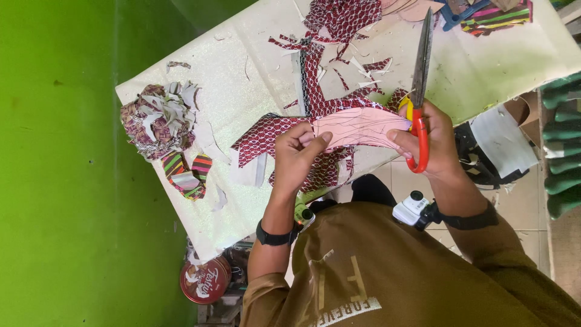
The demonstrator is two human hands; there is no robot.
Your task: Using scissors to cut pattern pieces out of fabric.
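Observation:
My left hand (298,151) pinches the left end of a pink curved pattern piece (357,126) that lies on dark red patterned fabric (315,103). My right hand (431,140) grips large scissors (420,72) with red and yellow handles; the blades point up and away across the table. The fingers of that hand also touch the right end of the pink piece. The white table (242,72) carries the fabric. Both wrists wear dark bands, and a small white device (413,209) sits on the right one.
A heap of fabric scraps (158,118) and striped offcuts (187,172) lie at the table's left end. More striped cloth (496,15) is at the far right. A red round tin (204,281) stands below the table. Green wall at left, green objects (563,151) at right.

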